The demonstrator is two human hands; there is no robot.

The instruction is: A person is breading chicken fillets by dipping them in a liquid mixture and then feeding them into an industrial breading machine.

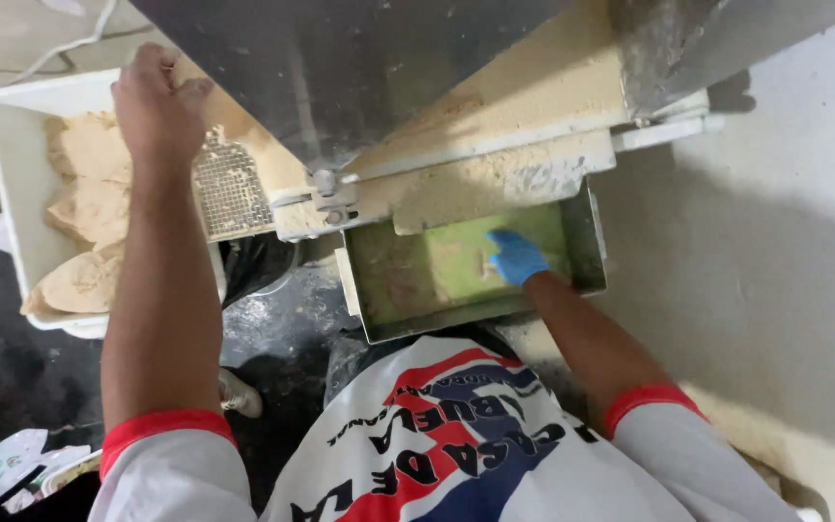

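My right hand (pixel 516 256), in a blue glove, reaches into a green metal tray (pixel 587 251) at the foot of a flour-dusted grey machine (pixel 359 77). Its fingers close around a small pale tool (pixel 488 265) against the tray floor. My left hand (pixel 155 97), bare, rests up on the machine's left side, fingers curled over the edge, just above a perforated metal screen (pixel 232 188). Pale flour cakes the machine's sloped chute (pixel 533 87).
A white plastic tub (pixel 7 174) holding tan lumps of dough or meal stands at the left. Dark, dusty floor (pixel 282 329) lies below, with a shoe (pixel 242 394) showing. A pale wall (pixel 775 242) rises on the right. Crumpled packaging (pixel 12 469) lies at bottom left.
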